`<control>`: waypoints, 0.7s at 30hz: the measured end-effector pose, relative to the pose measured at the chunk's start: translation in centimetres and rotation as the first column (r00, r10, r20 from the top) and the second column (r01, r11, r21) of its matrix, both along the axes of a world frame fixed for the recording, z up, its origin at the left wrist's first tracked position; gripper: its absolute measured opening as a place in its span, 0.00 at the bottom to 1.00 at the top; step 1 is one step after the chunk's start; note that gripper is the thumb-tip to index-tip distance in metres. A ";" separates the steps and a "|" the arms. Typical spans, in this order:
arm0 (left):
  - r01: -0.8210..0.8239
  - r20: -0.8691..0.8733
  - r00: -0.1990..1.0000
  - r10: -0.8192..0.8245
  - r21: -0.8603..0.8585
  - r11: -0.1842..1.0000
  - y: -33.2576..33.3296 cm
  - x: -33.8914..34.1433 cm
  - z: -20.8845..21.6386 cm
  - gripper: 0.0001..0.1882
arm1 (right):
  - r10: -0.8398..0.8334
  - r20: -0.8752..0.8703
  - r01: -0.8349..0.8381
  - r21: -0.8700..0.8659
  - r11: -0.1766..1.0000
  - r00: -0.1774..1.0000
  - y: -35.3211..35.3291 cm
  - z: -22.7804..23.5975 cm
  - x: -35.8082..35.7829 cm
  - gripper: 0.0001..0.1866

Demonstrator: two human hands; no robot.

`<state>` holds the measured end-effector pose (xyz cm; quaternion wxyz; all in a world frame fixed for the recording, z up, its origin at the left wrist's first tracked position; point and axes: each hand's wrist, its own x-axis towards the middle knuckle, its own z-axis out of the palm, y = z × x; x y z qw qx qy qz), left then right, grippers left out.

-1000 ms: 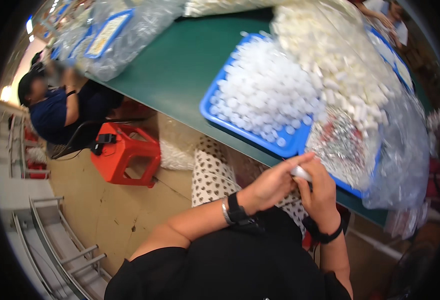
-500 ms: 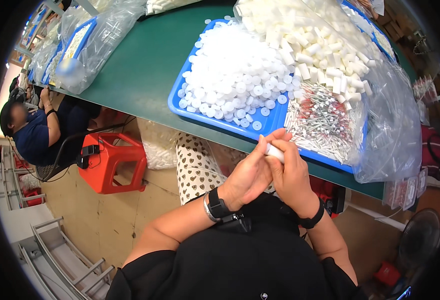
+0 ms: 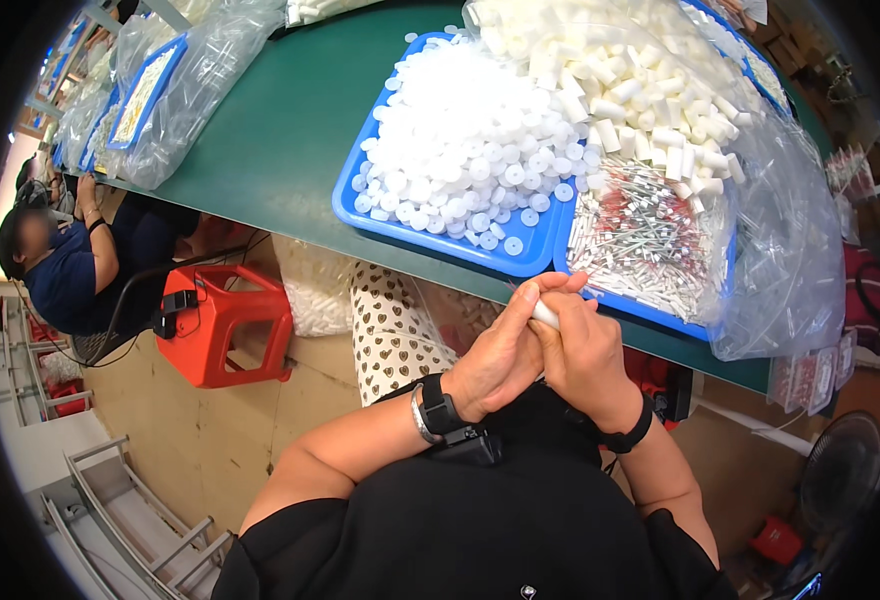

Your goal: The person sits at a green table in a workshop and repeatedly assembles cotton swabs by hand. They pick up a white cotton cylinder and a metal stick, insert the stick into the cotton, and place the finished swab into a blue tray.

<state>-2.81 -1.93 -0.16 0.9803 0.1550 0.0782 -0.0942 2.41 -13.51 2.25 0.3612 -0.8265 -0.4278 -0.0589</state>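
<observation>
White cylindrical piece held between both hands, near the edge of the green table. Right hand pinches it, thumb against fingers. Left hand meets its far end; grip partly hidden, cannot tell. Beyond: blue tray heaped with white discs; pale cylinders behind pins.

Right hand grips a white piece (left hand alongside).
</observation>
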 end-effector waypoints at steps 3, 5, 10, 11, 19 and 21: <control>-0.005 0.012 1.000 0.004 0.005 1.000 -0.3 -0.1 -0.7 0.23 | -0.052 0.025 0.051 0.017 0.999 0.998 0.3 -0.4 -0.4 0.11; 0.000 0.017 1.000 0.000 0.009 1.000 -0.2 0.2 -0.8 0.25 | -0.057 0.032 0.056 0.017 0.998 0.998 0.3 -0.8 -0.3 0.11; 0.043 -0.035 0.999 -0.041 0.062 0.997 0.9 0.5 0.0 0.32 | -0.042 0.003 0.041 0.062 0.997 0.999 0.0 -1.5 0.6 0.13; 0.050 -0.026 0.999 -0.048 0.076 0.996 1.1 0.5 0.0 0.33 | -0.046 0.002 0.045 0.064 0.997 0.999 0.0 -1.3 0.6 0.13; 0.078 0.025 0.996 -0.091 0.320 0.944 0.9 0.0 0.7 0.35 | -0.036 -0.098 0.044 0.081 0.996 0.995 -0.3 -0.8 0.3 0.10; 0.090 0.024 0.994 -0.106 0.363 0.927 1.2 -0.1 0.6 0.35 | -0.028 -0.422 0.071 0.088 0.994 0.906 -0.5 -0.3 0.1 0.11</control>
